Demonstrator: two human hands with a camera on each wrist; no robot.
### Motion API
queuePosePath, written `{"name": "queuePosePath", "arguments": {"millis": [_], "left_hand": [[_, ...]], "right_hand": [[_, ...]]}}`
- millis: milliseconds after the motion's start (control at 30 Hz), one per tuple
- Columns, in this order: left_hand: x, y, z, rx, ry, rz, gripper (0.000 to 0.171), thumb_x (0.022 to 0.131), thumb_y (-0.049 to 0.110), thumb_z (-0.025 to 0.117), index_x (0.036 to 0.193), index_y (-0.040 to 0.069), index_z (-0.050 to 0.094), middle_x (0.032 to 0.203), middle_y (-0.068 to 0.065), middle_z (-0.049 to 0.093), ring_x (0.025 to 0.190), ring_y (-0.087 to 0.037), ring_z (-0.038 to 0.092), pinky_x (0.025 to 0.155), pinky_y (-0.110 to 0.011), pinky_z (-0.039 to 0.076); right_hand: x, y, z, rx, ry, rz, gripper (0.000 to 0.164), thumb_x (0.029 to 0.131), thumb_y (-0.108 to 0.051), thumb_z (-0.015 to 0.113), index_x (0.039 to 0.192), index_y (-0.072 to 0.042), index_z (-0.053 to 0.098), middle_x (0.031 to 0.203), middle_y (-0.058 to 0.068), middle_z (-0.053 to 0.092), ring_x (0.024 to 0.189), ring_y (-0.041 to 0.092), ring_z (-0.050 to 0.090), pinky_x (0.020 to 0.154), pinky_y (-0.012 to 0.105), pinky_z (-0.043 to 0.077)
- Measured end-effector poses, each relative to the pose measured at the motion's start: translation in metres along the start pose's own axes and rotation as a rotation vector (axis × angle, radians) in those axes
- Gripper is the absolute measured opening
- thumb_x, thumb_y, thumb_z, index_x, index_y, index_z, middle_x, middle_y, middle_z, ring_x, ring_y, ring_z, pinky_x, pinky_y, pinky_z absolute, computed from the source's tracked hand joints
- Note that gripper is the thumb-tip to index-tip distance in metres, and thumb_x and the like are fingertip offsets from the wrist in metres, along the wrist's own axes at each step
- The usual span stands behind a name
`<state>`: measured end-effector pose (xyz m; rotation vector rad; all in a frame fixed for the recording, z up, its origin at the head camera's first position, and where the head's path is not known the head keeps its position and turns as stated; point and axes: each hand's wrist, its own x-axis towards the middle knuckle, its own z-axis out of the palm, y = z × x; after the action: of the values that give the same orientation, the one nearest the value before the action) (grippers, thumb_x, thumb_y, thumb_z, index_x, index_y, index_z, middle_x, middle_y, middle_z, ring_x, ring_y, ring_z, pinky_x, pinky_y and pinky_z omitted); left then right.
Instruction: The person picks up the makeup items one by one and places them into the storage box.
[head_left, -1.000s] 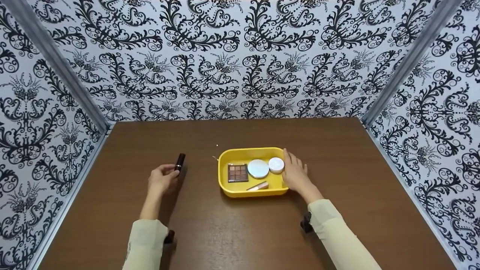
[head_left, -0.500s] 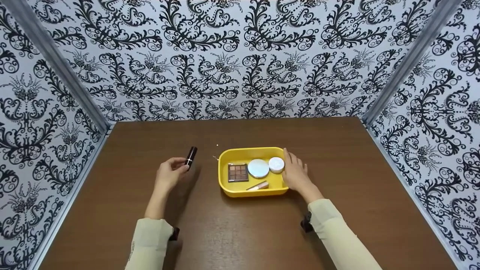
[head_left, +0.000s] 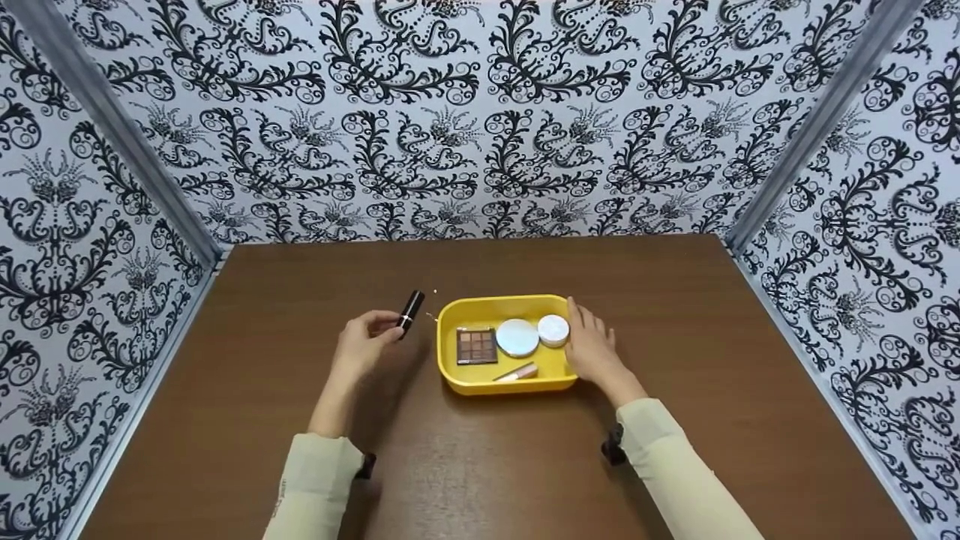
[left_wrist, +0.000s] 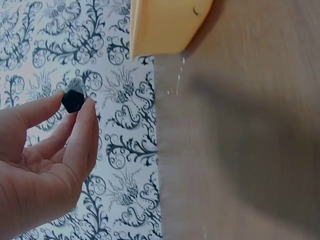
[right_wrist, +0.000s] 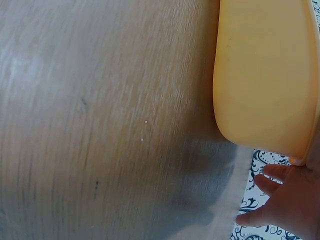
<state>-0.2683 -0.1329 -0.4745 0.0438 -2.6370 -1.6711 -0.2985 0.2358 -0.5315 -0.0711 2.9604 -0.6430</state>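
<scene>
My left hand (head_left: 361, 346) pinches a black lipstick tube (head_left: 412, 309) with a thin silver band between thumb and fingertips. It is held tilted, just left of a yellow plastic bin (head_left: 495, 388). In the left wrist view the tube's dark end (left_wrist: 73, 100) points toward the camera. At the bin's right end, my right hand (head_left: 592, 346) rests against the rim with its fingers extended. Inside the bin lie an eyeshadow palette (head_left: 476, 346), a round white compact (head_left: 517, 337), a smaller round white container (head_left: 553, 330) and a small pinkish tube (head_left: 521, 371).
A brown wood-grain table (head_left: 480, 465) carries the bin. Patterned black-and-white walls (head_left: 420, 135) enclose it at the back and both sides, with grey posts (head_left: 135, 135) at the corners. Tiny white marks (head_left: 433, 291) show left of the bin.
My left hand has moved right and slightly away from me with the lipstick tube, closer to the bin's left end. The right hand and the bin have stayed in place.
</scene>
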Motion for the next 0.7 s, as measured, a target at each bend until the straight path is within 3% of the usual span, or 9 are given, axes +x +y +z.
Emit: {"name": "queuePosePath", "arguments": {"millis": [333, 700], "left_hand": [[0.000, 0.016, 0.029, 0.015, -0.038, 0.078, 0.022, 0.092, 0.003, 0.067, 0.113, -0.001, 0.071, 0.108, -0.019, 0.074, 0.098, -0.030, 0.071, 0.084, -0.036, 0.059], [0.000, 0.028, 0.067, 0.167, -0.134, 0.123, 0.019, 0.092, 0.004, 0.068, 0.110, 0.002, 0.072, 0.103, -0.014, 0.076, 0.095, -0.027, 0.073, 0.089, -0.040, 0.058]], "right_hand": [[0.000, 0.001, 0.000, 0.005, 0.006, -0.012, 0.074, 0.100, -0.011, 0.046, 0.161, -0.011, 0.004, 0.163, 0.022, 0.020, 0.148, 0.047, 0.020, 0.117, 0.073, 0.013], [-0.001, 0.001, 0.002, 0.009, 0.007, -0.011, 0.073, 0.100, -0.011, 0.045, 0.161, -0.011, 0.005, 0.163, 0.022, 0.020, 0.148, 0.047, 0.020, 0.117, 0.073, 0.013]]}}
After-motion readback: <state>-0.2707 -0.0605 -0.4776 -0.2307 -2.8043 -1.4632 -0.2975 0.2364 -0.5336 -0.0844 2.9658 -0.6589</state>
